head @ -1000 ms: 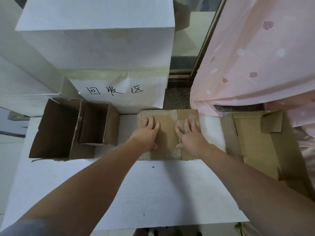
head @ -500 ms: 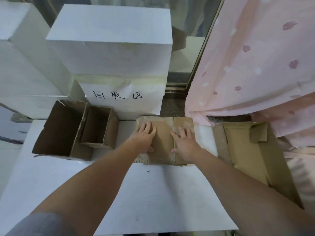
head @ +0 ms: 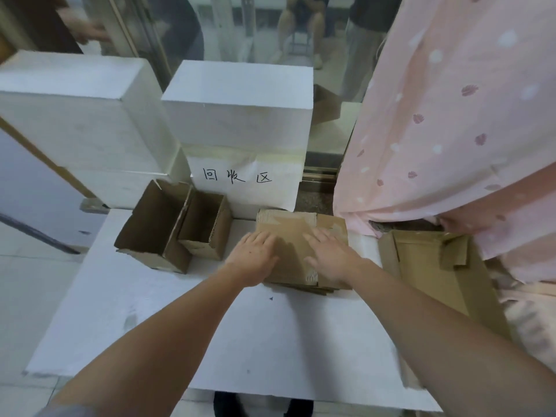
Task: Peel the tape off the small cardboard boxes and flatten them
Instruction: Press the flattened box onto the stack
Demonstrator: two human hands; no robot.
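With fingers straight, left hand (head: 254, 256) and right hand (head: 331, 255) press flattened box (head: 293, 233) — apparently flat.

bare table (head: 240, 335) near; open boxes (head: 180, 230) left; white boxes (head: 237, 115) behind.

So I'm counting two open cardboard boxes sitting side by side on the left, a bigger one (head: 150, 227) and a smaller one (head: 206, 227), plus one flattened stack of cardboard (head: 296, 236) lying in the middle and one larger open carton (head: 433, 278) sitting off to the right. Two big white boxes (head: 75, 115) (head: 237, 103) are standing at the back, with one handwritten paper sign (head: 243, 179) hanging on the nearer one. One pink curtain (head: 451, 115) is hanging on the right, and one white table (head: 210, 326) is holding it all.
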